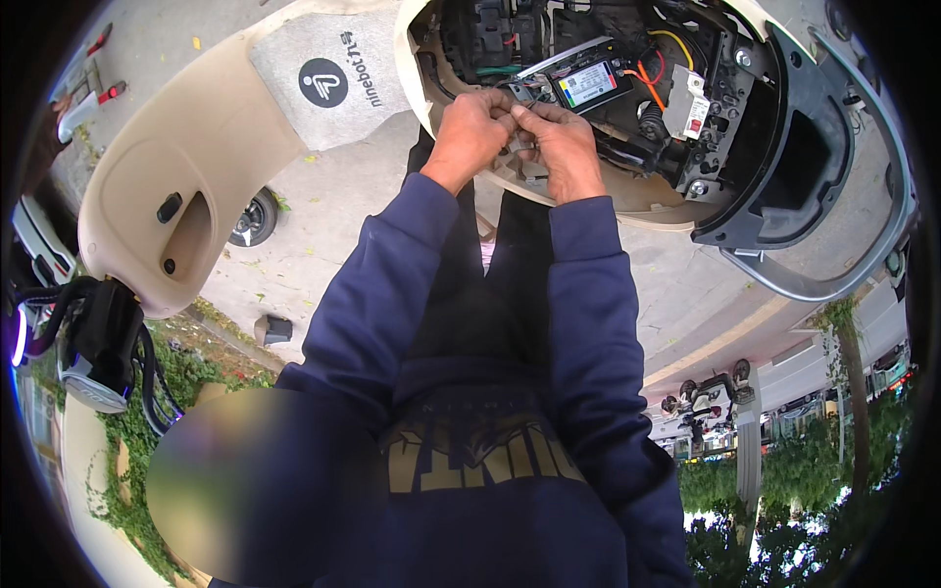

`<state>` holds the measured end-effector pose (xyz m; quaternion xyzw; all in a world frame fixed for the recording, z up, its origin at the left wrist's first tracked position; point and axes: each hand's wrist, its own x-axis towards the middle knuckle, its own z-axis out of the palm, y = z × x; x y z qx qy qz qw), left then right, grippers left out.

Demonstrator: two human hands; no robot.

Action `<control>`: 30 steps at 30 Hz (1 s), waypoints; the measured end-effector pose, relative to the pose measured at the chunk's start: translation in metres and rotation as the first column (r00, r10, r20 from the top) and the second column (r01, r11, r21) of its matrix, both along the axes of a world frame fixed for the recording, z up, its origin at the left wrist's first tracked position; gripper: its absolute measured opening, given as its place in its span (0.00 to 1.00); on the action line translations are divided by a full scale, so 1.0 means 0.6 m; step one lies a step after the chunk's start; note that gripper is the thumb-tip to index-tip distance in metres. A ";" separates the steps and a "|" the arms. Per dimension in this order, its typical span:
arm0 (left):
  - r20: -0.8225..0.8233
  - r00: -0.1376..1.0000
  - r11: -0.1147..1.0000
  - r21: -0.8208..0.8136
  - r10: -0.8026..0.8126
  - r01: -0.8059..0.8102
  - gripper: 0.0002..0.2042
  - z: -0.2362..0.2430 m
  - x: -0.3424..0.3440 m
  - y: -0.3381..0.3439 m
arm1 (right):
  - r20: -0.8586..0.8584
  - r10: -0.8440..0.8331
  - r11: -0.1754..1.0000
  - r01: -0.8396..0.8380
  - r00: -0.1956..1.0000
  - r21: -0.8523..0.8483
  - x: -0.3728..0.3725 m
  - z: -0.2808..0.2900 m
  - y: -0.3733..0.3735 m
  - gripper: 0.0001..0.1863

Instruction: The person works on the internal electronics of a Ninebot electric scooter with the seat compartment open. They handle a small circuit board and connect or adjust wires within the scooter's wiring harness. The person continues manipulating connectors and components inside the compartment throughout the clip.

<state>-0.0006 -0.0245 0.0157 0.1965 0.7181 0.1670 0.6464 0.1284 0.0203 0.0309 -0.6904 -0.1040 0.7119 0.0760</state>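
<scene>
Both my hands meet over the near edge of an open compartment in a beige electric scooter [642, 212]. The fingers of my left hand [472, 135] are pinched together, and those of my right hand [561, 145] close in from the other side, fingertips touching. What lies between them is hidden; thin dark wires seem to run there. Just beyond my fingertips sits a black box-shaped module [591, 86] with a white, coloured label. Right of it run an orange cable [651, 88] and a yellow cable [674, 41], near a white switch-like block [688, 106].
A grey cover [333, 83] with a round black emblem lies on the scooter's footboard at left. The beige front panel [137, 206] and dark handlebar [103, 323] stand further left. A grey rear rack [833, 288] juts out at right. Parked vehicles [701, 397] stand behind.
</scene>
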 end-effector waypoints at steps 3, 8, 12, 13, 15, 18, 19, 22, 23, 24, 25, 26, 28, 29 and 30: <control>-0.115 0.991 0.986 0.159 0.066 -0.047 0.14 0.012 0.003 0.003 | 0.030 -0.019 1.000 0.020 0.999 -0.009 -0.003 -0.001 -0.005 0.10; -0.158 0.987 0.990 0.139 0.012 0.010 0.16 0.014 0.004 0.004 | 0.021 -0.071 0.997 0.070 0.997 0.023 -0.002 -0.002 -0.008 0.08; -0.135 0.991 0.989 0.145 0.018 0.002 0.16 -0.003 0.002 -0.007 | 0.083 -0.051 0.994 0.043 0.995 0.102 -0.011 -0.006 -0.010 0.08; -0.103 0.995 0.990 0.140 0.017 -0.003 0.16 -0.002 0.001 -0.005 | 0.096 -0.044 0.994 0.034 0.994 0.102 -0.015 0.003 -0.005 0.08; -0.038 0.999 0.991 0.130 0.017 -0.012 0.16 0.000 -0.003 -0.001 | 0.122 -0.028 0.995 0.016 0.992 0.101 -0.020 0.023 0.008 0.08; -0.021 1.000 0.989 0.146 -0.008 0.011 0.16 -0.014 -0.002 -0.010 | 0.091 -0.137 0.984 0.125 0.986 0.127 -0.010 -0.002 0.002 0.08; -0.019 1.000 0.990 0.138 -0.019 0.021 0.16 -0.014 -0.001 -0.009 | 0.100 -0.146 0.984 0.134 0.984 0.115 -0.007 -0.008 0.003 0.09; 0.007 1.000 0.993 0.118 -0.027 0.026 0.16 -0.017 -0.003 -0.009 | 0.123 -0.166 0.984 0.157 0.978 0.082 -0.004 -0.014 0.005 0.10; 0.028 0.999 0.994 0.112 -0.014 0.011 0.17 -0.022 -0.005 -0.011 | 0.129 -0.170 0.984 0.161 0.977 0.074 -0.006 -0.009 0.009 0.10; 0.050 0.999 0.994 0.105 -0.002 -0.004 0.17 -0.025 -0.006 -0.013 | 0.134 -0.173 0.984 0.165 0.976 0.065 -0.007 -0.006 0.011 0.10; 0.057 0.998 0.996 0.092 -0.002 -0.003 0.17 -0.023 -0.006 -0.011 | 0.139 -0.174 0.984 0.166 0.975 0.068 -0.006 -0.007 0.011 0.10; 0.063 0.998 0.997 0.078 -0.002 -0.003 0.17 -0.021 -0.005 -0.009 | 0.144 -0.176 0.983 0.167 0.974 0.071 -0.005 -0.010 0.011 0.10; 0.090 0.996 0.999 0.043 0.025 -0.029 0.16 -0.014 -0.005 -0.004 | 0.145 -0.182 0.982 0.172 0.972 0.078 -0.004 -0.015 0.010 0.10; 0.110 0.993 0.998 0.020 0.051 -0.054 0.15 -0.009 -0.006 0.000 | 0.142 -0.187 0.981 0.177 0.972 0.083 -0.004 -0.017 0.009 0.10; 0.129 0.989 0.997 -0.003 0.078 -0.079 0.14 -0.005 -0.005 0.003 | 0.139 -0.192 0.979 0.181 0.971 0.089 -0.003 -0.020 0.008 0.10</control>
